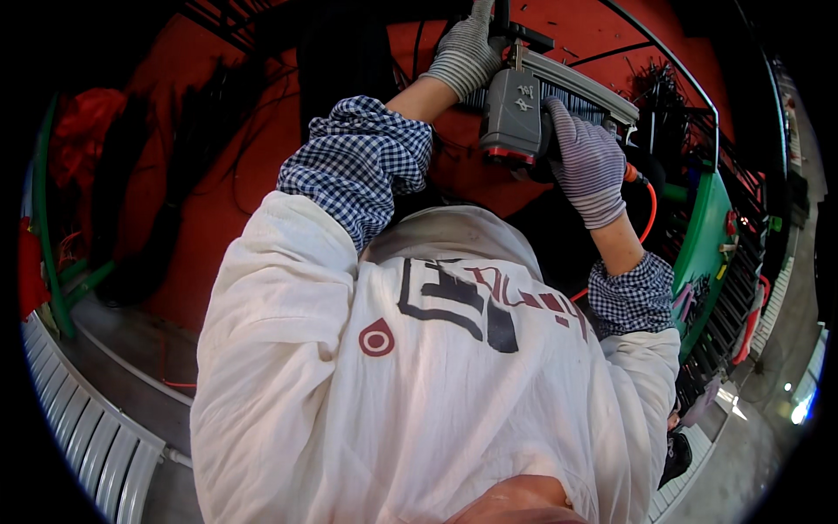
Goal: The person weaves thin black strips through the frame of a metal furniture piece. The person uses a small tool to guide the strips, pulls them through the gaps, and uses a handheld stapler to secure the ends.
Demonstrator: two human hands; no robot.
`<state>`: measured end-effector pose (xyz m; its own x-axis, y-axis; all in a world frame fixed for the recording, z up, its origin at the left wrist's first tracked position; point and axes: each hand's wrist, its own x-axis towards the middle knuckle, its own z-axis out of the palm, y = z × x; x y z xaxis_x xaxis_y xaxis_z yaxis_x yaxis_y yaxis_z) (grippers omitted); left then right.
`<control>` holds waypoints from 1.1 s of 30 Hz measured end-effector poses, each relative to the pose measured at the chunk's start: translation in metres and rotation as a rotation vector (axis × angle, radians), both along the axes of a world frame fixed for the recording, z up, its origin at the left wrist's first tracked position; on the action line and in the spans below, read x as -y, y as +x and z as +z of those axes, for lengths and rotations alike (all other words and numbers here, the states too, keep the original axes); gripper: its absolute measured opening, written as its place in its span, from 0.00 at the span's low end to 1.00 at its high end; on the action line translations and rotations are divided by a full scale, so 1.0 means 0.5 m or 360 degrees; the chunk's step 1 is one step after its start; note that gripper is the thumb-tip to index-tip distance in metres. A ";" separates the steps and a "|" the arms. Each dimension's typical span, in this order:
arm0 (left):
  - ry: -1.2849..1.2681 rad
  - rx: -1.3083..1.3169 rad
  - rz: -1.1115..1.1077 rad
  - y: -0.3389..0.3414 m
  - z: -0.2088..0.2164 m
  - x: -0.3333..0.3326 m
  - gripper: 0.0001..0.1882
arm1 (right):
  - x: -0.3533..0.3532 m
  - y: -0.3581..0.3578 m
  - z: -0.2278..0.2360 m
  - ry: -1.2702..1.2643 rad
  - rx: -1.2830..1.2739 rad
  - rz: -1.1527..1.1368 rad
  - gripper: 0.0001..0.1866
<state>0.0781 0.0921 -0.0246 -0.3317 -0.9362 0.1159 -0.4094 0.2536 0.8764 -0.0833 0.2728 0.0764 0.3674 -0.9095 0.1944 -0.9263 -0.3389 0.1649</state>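
Note:
My right hand [587, 162], in a striped knit glove, is closed around the handle of a grey air nail gun [513, 113]. The tool has a red-trimmed cap and a long magazine [580, 83] reaching to the right. At its nose, my gloved left hand [464, 59] holds a black bar [501, 16], the index finger stretched along it; the other fingers are partly hidden. A second black piece [534, 37] crosses just by the nose. An orange air hose [653, 214] runs from the fitting beside my right hand.
A red surface [209, 175] carries bundles of long black strips [188, 140] on the left and loose dark bits at the far side. A thin black frame [690, 74] curves across the far right. A green panel [711, 236] and stacked black bars [733, 288] stand at right.

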 end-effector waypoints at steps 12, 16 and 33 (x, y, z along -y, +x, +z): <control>0.0013 -0.0019 -0.0014 -0.002 -0.006 0.002 0.53 | -0.005 0.007 -0.004 -0.0054 -0.0022 -0.0031 0.30; -0.0063 -0.0110 0.0000 -0.004 -0.012 0.003 0.52 | -0.003 0.009 -0.010 -0.0089 -0.0064 -0.0050 0.28; -0.0195 -0.0383 -0.0134 0.026 -0.021 0.004 0.49 | -0.326 -0.246 0.222 -0.0059 -0.0158 -0.2029 0.33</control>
<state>0.0908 0.0903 -0.0350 -0.3571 -0.8807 0.3113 -0.1659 0.3878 0.9067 -0.2062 0.4360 0.1874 -0.7424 -0.6219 0.2491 -0.5741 0.7822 0.2419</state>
